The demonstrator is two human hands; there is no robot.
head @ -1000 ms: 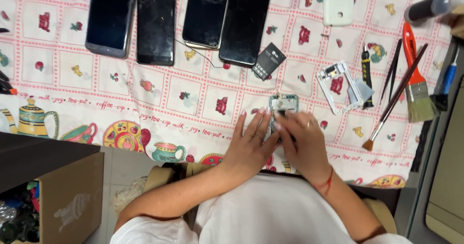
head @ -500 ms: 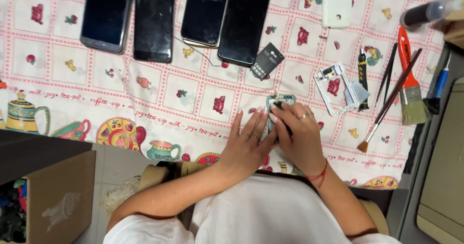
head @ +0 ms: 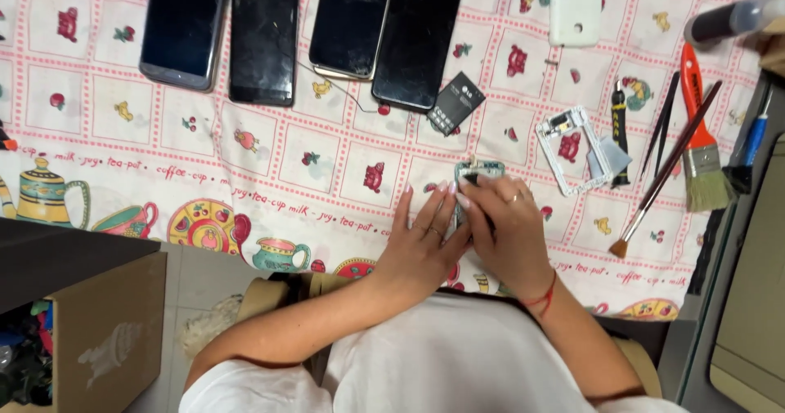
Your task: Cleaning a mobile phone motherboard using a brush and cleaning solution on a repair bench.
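Note:
Both my hands rest together near the table's front edge on a small opened phone body with a green circuit board (head: 481,168). My left hand (head: 423,245) lies flat beside it, fingertips touching its left side. My right hand (head: 507,229) covers most of it, fingers curled over its top. Only the upper end of the board shows. Whether my right hand pinches a small tool is hidden.
Several dark phones (head: 260,38) lie in a row at the back, with a black battery (head: 455,102), a white frame (head: 572,151), a white back cover (head: 576,6), brushes (head: 664,168) and an orange-handled paintbrush (head: 702,143) to the right. A cardboard box (head: 106,331) stands lower left.
My hands stay on the small phone body; the fingers have shifted slightly over it, the right hand closing more over its top. The view has drifted a little.

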